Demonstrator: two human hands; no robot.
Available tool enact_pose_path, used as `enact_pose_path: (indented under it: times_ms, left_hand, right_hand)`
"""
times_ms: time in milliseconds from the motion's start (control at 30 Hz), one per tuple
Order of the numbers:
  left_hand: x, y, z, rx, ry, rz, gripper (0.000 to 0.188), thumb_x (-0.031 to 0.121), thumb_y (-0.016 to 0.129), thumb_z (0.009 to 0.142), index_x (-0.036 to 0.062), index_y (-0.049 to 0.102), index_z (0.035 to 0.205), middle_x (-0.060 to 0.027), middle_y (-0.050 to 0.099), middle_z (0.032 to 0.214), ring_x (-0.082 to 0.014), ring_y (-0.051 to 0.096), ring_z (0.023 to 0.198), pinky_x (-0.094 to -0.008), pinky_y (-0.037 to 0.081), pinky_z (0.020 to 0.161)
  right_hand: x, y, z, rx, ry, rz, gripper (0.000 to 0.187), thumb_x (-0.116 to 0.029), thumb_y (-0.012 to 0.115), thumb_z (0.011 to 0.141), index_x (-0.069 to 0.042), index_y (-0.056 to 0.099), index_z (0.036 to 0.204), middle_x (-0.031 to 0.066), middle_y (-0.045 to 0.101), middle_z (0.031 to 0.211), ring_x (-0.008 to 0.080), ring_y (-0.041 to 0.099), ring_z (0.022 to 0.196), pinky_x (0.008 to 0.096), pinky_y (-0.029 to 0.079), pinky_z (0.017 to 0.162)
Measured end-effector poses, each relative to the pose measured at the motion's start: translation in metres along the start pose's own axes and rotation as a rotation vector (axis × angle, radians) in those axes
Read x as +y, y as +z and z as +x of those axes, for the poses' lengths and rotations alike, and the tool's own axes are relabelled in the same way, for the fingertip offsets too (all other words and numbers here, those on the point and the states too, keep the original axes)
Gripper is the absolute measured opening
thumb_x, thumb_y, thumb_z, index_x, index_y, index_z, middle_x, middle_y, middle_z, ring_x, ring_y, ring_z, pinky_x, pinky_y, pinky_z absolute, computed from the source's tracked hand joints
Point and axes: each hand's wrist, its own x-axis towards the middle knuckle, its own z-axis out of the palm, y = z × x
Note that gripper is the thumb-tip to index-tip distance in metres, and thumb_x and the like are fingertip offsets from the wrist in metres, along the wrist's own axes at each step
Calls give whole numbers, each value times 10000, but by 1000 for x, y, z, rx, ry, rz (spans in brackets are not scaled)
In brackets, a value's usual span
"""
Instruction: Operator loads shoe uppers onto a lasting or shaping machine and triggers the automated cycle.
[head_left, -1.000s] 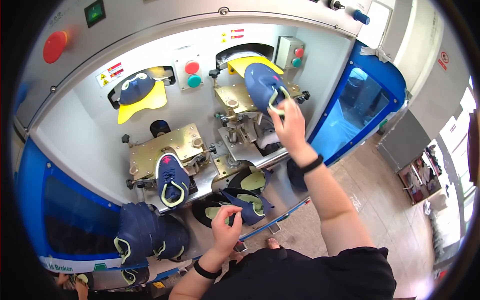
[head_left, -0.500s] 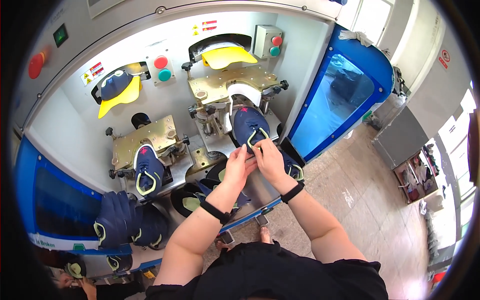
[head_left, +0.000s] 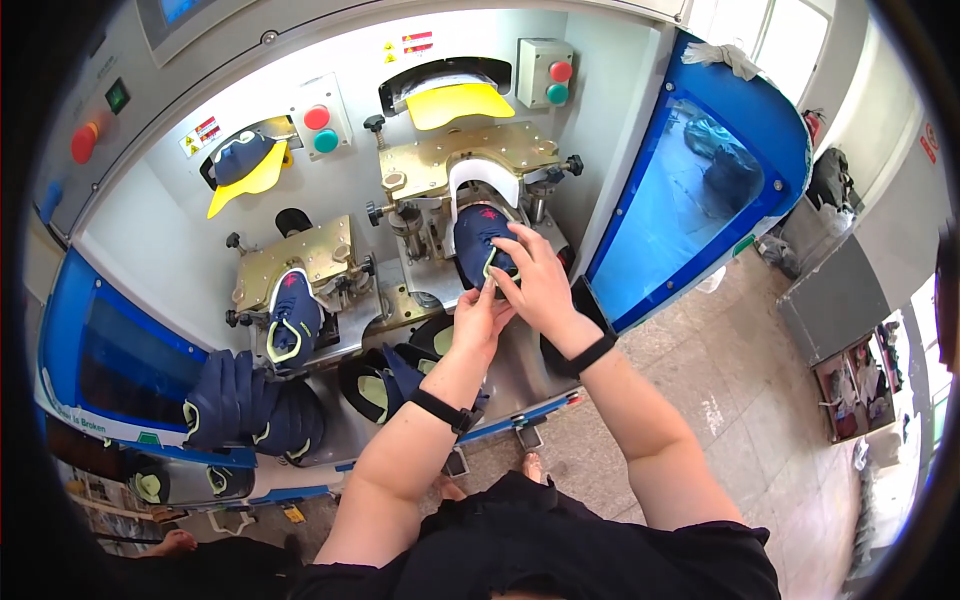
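The upper (head_left: 478, 240) lay in front of the right-hand clamp (head_left: 470, 160), with its toe end, marked by a red motif, toward the white band (head_left: 487, 185) and its collar facing the person. Whether the toe touched the band could not be told.

The right hand (head_left: 535, 275) was curled over the collar, its thumb and fingers pinching the pale green edge from above. The left hand (head_left: 482, 315) had its fingertips drawn up to the near end of the collar, touching it; whether they had cloth between them could not be told, since the two hands met there.

The upper looked light and soft, with enough body at the toe to keep its rounded form. Its sides seemed likely to fold under a hard squeeze, and the open collar likely to sag if lifted at one point only. The matt navy surface did not look slippery, nor the piece fragile, though a sharp pinch might have creased it. The best hold seemed to be the collar edge, with a thumb inside and fingers outside, one hand on each side.

A second upper (head_left: 295, 320) sat at the left-hand clamp (head_left: 295, 265); nested uppers (head_left: 235, 400) stood on the worktop (head_left: 515, 385), their collars gaping, which also suggested pliable stuff.
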Motion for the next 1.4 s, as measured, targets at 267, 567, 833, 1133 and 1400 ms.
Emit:
enact_pose_path:
  times_ms: [267, 567, 833, 1133, 1400]
  left_hand:
    - [1, -14, 13, -19, -75, 52, 566, 316, 694, 941, 8, 320, 1234, -164, 587, 1063, -258, 685, 814, -408, 596, 772]
    - [4, -11, 11, 88, -41, 109, 624, 344, 718, 920, -16, 333, 1253, -157, 597, 1042, -252, 695, 783, -392, 592, 742]
    - [5, -4, 4, 107, -39, 177, 480, 335, 628, 983, 9, 396, 1248, -135, 645, 1008, -236, 692, 846, -362, 577, 757]
    - [5, 6, -9, 107, -39, 171, 411, 313, 592, 1005, 28, 412, 1240, -130, 637, 1132, -270, 701, 960, -357, 563, 804]
    - [2, 4, -11, 172, 41, 242, 443, 338, 576, 1012, 9, 450, 1281, -131, 660, 1109, -263, 712, 946, -321, 565, 765]
  right_hand:
    - [14, 30, 14, -257, 129, 17, 428, -313, 646, 888, -140, 612, 1278, 129, 517, 1405, 374, 457, 1319, 439, 402, 1089]
    - [13, 32, 15, -224, 88, 57, 365, -263, 632, 889, -117, 629, 1223, 139, 549, 1334, 350, 501, 1255, 436, 412, 1072]
    - [20, 30, 16, -244, 71, 70, 373, -281, 640, 886, -113, 625, 1218, 129, 557, 1324, 352, 504, 1251, 448, 415, 1068]
    - [36, 33, 35, -392, 52, 1, 487, -407, 628, 897, -95, 608, 1271, 139, 517, 1428, 331, 445, 1355, 440, 385, 1107]
    - [40, 42, 36, -449, 59, 57, 528, -418, 616, 914, -87, 583, 1324, 139, 493, 1462, 327, 417, 1388, 429, 380, 1122]
